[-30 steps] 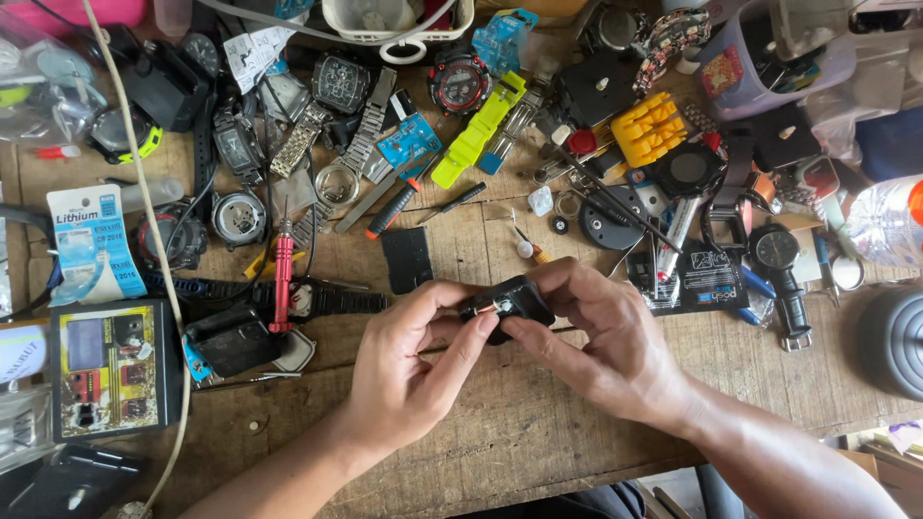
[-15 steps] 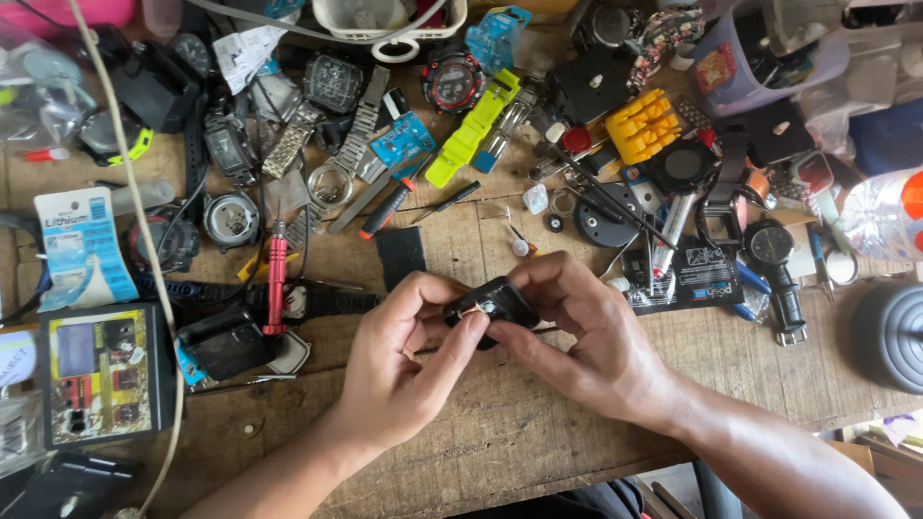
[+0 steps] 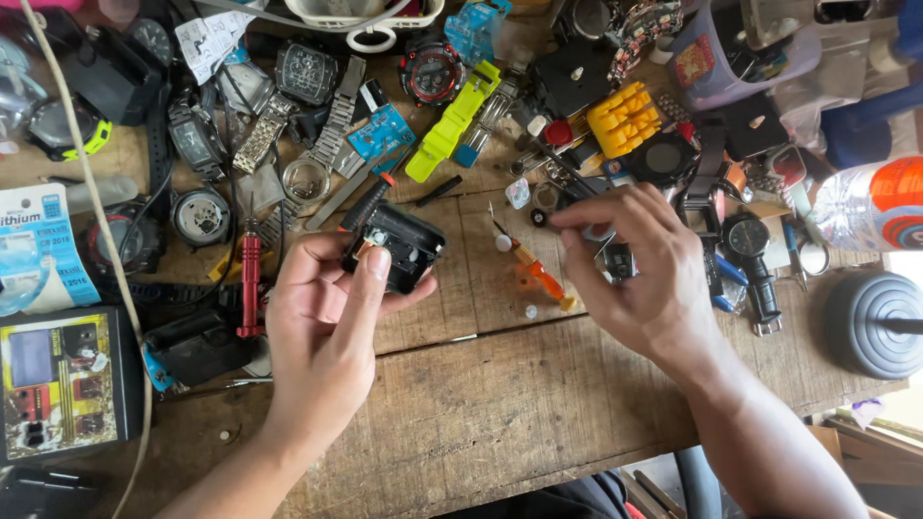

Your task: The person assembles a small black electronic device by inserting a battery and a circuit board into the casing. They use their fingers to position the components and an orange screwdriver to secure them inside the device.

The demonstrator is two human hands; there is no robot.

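L hand (image 3: 322,317) clamped on black watch case (image 3: 399,245); R hand (image 3: 639,274), well right of case, fingertips pinched together over orange screwdriver (image 3: 538,274); contents indiscernible.

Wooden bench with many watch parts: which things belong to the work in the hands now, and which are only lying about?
In use:
- black watch case, held in left hand
- right hand, fingertips pinched above the small parts on the bench; whether it grips anything, I cannot tell

Lying about:
- red screwdriver
- lime-green strap
- yellow block
- plastic bottle

Bright even daylight, soft shadows, sharp focus, glare lower right.
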